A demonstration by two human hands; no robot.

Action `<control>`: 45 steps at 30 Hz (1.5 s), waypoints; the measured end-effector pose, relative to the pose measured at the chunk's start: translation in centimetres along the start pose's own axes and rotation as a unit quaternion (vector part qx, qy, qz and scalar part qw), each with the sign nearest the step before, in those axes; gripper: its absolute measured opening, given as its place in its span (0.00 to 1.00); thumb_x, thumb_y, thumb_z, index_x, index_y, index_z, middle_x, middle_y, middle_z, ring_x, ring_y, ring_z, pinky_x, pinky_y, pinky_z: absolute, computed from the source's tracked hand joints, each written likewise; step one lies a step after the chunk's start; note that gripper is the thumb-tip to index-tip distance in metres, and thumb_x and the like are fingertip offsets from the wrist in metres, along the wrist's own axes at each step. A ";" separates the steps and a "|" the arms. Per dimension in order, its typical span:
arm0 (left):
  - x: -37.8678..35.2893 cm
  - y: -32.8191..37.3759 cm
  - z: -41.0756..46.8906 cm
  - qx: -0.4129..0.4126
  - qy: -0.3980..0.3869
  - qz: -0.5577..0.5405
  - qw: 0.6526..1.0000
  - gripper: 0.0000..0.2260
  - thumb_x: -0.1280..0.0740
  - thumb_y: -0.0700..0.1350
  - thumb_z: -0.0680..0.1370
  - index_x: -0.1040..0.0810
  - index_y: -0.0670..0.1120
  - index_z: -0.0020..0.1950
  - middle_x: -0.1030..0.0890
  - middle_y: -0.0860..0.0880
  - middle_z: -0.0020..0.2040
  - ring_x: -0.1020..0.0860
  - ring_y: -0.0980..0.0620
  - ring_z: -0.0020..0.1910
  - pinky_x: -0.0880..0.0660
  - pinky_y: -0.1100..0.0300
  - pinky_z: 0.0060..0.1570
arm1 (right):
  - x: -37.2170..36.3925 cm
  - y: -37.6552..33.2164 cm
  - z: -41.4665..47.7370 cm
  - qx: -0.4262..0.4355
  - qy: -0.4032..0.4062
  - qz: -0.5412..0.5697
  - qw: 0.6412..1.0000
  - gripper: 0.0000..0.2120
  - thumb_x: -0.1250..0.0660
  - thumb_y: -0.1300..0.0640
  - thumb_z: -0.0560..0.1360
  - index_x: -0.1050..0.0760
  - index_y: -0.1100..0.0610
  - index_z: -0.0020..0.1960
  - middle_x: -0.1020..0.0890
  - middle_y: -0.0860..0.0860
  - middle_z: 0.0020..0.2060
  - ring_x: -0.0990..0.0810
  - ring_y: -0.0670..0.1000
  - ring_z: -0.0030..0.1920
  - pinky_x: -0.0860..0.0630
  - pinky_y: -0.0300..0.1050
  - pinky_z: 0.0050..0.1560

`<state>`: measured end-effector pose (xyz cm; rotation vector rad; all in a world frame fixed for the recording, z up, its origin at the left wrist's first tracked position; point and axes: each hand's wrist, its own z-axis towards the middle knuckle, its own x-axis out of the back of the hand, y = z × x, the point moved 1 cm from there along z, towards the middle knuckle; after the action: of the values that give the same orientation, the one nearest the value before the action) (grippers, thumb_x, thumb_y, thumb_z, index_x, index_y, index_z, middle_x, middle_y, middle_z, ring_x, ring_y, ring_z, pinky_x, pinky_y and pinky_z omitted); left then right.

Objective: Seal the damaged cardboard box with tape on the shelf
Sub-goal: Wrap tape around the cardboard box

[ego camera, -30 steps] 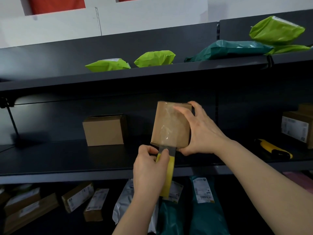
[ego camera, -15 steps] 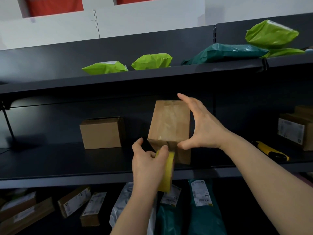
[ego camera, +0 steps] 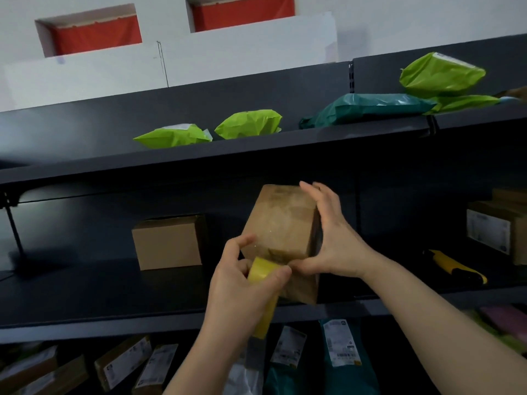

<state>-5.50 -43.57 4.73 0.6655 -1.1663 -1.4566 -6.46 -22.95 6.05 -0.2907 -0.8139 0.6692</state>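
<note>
tilted, faintly glossy brown cardboard box (ego camera: pixel 281 223) against yellow tape roll (ego camera: pixel 261 271)

We face a dark rack (ego camera: pixel 228 95), w/ an upright (ego camera: pixel 350 75) toward its right. Its top shelf (ego camera: pixel 285 145) spans the view; the mid shelf (ego camera: pixel 99 297) lies in shadow below. Behind we see a white wall (ego camera: pixel 256 49) w/ 2 recesses, left recess (ego camera: pixel 97 35) & right recess (ego camera: pixel 242 12), both hung w/ red cloth. Light's dim.
</note>
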 end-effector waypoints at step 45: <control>0.4 0.8 -0.4 0.013 0.004 -0.017 1.000 0.07 0.26 0.51 0.73 0.18 0.56 0.50 0.19 0.52 0.48 0.20 0.52 0.46 0.21 0.58 0.41 | 0.7 0.9 0.4 0.004 -0.004 -0.061 0.998 0.55 0.17 0.51 0.56 0.45 0.34 0.73 0.56 0.39 0.73 0.44 0.47 0.68 0.31 0.44 0.61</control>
<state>-4.94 -43.98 5.37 0.7117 -1.1754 -1.4675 -6.80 -21.79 6.30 -0.2291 -0.8290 0.5594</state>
